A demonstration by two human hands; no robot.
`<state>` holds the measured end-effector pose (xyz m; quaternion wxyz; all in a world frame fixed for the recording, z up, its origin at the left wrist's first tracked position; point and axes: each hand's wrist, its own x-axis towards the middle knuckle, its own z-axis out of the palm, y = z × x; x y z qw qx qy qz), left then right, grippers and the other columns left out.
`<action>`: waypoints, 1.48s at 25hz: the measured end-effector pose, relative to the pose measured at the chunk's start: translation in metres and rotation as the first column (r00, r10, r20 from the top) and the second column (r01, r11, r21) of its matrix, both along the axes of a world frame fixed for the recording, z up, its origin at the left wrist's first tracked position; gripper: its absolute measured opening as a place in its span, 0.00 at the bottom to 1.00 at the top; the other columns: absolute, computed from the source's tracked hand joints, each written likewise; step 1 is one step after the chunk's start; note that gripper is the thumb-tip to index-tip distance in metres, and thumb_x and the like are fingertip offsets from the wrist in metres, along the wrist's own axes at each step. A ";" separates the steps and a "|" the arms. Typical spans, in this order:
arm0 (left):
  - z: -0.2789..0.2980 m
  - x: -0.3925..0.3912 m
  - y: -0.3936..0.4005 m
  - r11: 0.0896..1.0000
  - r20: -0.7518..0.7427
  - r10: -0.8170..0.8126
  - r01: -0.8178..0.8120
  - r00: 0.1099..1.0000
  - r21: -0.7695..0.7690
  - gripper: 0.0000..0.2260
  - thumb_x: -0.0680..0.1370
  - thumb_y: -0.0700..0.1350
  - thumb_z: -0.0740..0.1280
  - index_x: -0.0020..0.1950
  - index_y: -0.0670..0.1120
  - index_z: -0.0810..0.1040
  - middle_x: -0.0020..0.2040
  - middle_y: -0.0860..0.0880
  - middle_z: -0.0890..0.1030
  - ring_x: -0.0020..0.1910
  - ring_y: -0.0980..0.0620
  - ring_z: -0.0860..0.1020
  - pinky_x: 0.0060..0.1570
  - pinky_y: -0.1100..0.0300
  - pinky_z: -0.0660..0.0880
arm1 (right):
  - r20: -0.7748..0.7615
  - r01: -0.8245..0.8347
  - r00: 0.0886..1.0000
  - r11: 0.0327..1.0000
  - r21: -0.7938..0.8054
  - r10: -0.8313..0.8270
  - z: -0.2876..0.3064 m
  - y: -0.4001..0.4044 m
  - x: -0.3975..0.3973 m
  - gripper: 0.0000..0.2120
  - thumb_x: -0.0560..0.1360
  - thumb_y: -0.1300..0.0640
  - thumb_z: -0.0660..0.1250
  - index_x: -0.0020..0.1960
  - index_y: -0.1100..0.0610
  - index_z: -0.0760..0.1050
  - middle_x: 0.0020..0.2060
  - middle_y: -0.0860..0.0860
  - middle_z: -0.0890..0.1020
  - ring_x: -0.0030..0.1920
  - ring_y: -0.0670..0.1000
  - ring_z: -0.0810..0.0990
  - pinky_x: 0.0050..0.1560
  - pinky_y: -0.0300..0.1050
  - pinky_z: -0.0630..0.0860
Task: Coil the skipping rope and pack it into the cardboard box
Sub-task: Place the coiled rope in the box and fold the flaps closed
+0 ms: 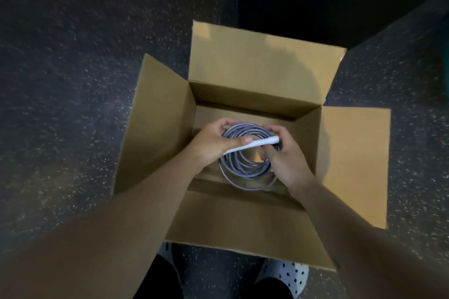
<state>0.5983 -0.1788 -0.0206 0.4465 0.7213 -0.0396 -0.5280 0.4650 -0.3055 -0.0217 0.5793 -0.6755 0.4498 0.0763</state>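
So the cardboard box [255, 75] sits open on the speckled floor [73, 80], all four flaps folded out, and the coiled grey skipping rope [243, 165] is held just inside its opening. Left hand [213, 143] has its grip wrapped round the coil's left side, thumb pressing the white handle [257, 144] lying across the top. Right hand [289, 160] has its grip pinching the coil's right edge by the handle's end.

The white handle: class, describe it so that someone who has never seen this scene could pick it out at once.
Find the open cardboard box on the dark speckled floor. Over its opening, the left hand and right hand hold a coiled grey rope. The white handle lies slantwise across the coil's top, the only straight, white piece there.
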 end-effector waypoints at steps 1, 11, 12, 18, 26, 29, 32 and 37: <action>-0.018 0.003 -0.003 1.000 0.009 0.006 -0.006 1.000 0.007 0.20 0.70 0.47 0.80 0.60 0.48 0.79 0.52 0.47 0.87 0.48 0.51 0.86 0.52 0.57 0.81 | 0.011 -0.007 1.000 1.000 0.000 0.007 -0.019 -0.003 0.003 0.12 0.80 0.57 0.66 0.60 0.44 0.75 0.50 0.46 0.83 0.46 0.43 0.82 0.46 0.38 0.77; -0.127 0.012 0.007 0.980 0.299 -0.200 0.191 0.933 0.061 0.17 0.76 0.51 0.74 0.63 0.50 0.78 0.56 0.50 0.81 0.52 0.53 0.81 0.58 0.56 0.78 | -0.183 -0.319 0.948 0.799 -0.509 0.262 -0.134 0.004 0.026 0.16 0.78 0.64 0.69 0.65 0.57 0.79 0.55 0.57 0.74 0.57 0.58 0.75 0.60 0.51 0.75; -0.130 0.009 0.009 0.965 0.418 -0.261 0.231 0.870 0.123 0.20 0.77 0.53 0.72 0.67 0.49 0.77 0.58 0.50 0.76 0.55 0.54 0.78 0.59 0.58 0.75 | -0.220 -0.353 0.936 0.753 -0.555 0.276 -0.137 0.008 0.028 0.18 0.78 0.63 0.67 0.67 0.58 0.78 0.56 0.57 0.75 0.58 0.59 0.74 0.60 0.54 0.75; -0.128 -0.001 0.006 0.906 0.640 -0.420 0.254 0.643 0.339 0.22 0.80 0.55 0.66 0.73 0.48 0.73 0.62 0.46 0.71 0.64 0.47 0.67 0.64 0.52 0.69 | -0.287 -0.396 0.917 0.730 -0.557 0.278 -0.133 0.014 0.030 0.22 0.78 0.59 0.68 0.72 0.55 0.74 0.60 0.58 0.75 0.61 0.59 0.73 0.62 0.55 0.74; -0.011 0.003 0.013 0.904 0.606 -0.393 0.169 0.692 0.393 0.22 0.80 0.57 0.65 0.71 0.48 0.74 0.64 0.45 0.74 0.64 0.42 0.69 0.65 0.48 0.68 | -0.194 -0.309 0.949 0.866 -0.394 0.250 -0.023 -0.004 0.009 0.24 0.76 0.50 0.73 0.70 0.53 0.75 0.58 0.56 0.79 0.61 0.58 0.77 0.64 0.52 0.73; 0.066 0.003 0.022 0.914 0.598 -0.356 0.135 0.718 0.383 0.23 0.81 0.57 0.63 0.73 0.48 0.73 0.68 0.45 0.73 0.68 0.43 0.68 0.69 0.49 0.66 | -0.141 -0.220 0.974 0.873 -0.434 0.175 0.052 -0.013 -0.012 0.20 0.76 0.51 0.72 0.66 0.54 0.77 0.51 0.53 0.81 0.55 0.55 0.79 0.58 0.48 0.74; 0.135 0.008 0.026 0.925 0.608 -0.307 0.079 0.732 0.371 0.25 0.81 0.60 0.62 0.74 0.48 0.72 0.69 0.46 0.73 0.71 0.45 0.67 0.70 0.46 0.66 | -0.133 -0.163 0.984 0.901 -0.402 0.119 0.119 -0.022 -0.026 0.18 0.78 0.50 0.70 0.67 0.52 0.77 0.48 0.50 0.80 0.52 0.54 0.79 0.56 0.50 0.77; 0.173 0.019 0.026 0.922 0.648 -0.281 0.010 0.708 0.388 0.25 0.80 0.60 0.64 0.73 0.50 0.71 0.71 0.46 0.72 0.72 0.44 0.68 0.70 0.42 0.67 | -0.145 -0.155 0.984 0.898 -0.411 0.104 0.151 -0.036 -0.035 0.18 0.79 0.47 0.67 0.67 0.51 0.76 0.49 0.49 0.80 0.52 0.51 0.78 0.51 0.47 0.75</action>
